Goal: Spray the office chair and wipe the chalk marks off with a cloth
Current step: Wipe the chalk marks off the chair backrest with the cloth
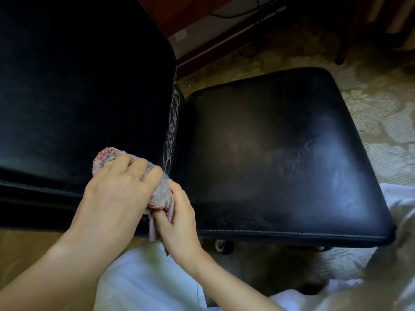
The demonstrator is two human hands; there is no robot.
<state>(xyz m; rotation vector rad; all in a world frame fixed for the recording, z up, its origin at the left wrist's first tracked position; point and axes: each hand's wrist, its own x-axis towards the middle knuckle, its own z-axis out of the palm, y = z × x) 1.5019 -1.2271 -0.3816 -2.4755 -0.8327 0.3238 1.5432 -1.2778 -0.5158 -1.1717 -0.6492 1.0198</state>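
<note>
Closest to you, your white clothes [146, 277] sit right under both wrists. Your left hand [116, 187] has its fingers curled over the cloth [160, 194], a pink fuzzy one, bunching it against the edge of the chair back [78, 86]. Your right hand [177, 218], just beside it, pinches the cloth's lower end. Right past your left fingertips, squiggly chalk marks [171, 131] run up that edge. Off to the right of your right hand is the black seat [280, 153], kinda smeary. Beyond that there's patterned carpet [381, 108] and dark wood furniture [202, 30].
</note>
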